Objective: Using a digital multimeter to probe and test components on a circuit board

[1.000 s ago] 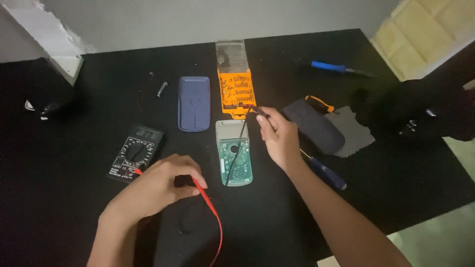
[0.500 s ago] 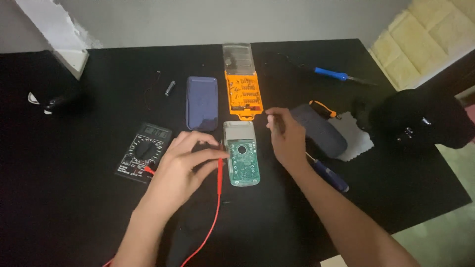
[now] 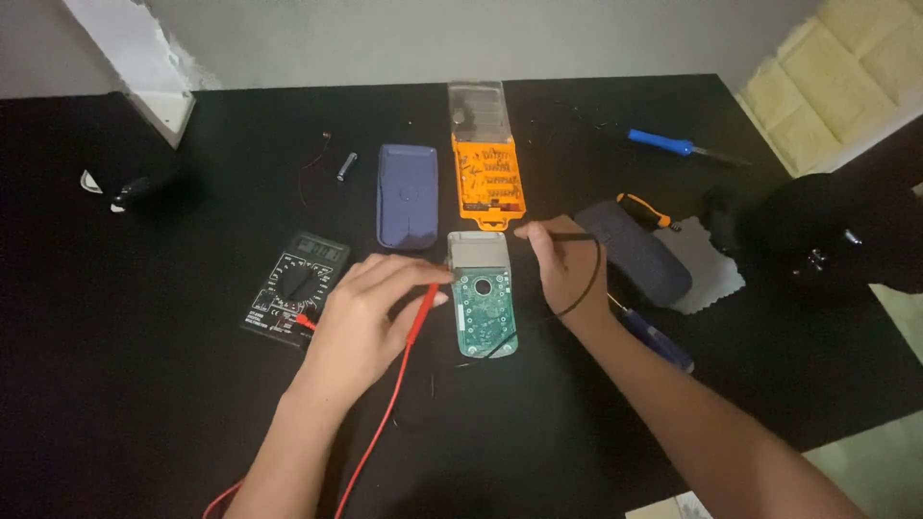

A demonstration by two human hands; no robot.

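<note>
Near the middle of the black tabletop (image 3: 115,404) lies an opened device showing a green circuit board (image 3: 484,306) under a grey display. The left hand (image 3: 370,312) pinches a red probe (image 3: 420,312), its tip at the board's left edge; the right hand (image 3: 562,269) grips a black probe (image 3: 567,236) at the upper right corner. A black multimeter (image 3: 293,285) sits left; a blue-grey back cover (image 3: 408,195) and an orange bit case (image 3: 486,159) lie toward the far edge.

One head-worn camera looks steeply down, close over the black table (image 3: 144,404).
</note>
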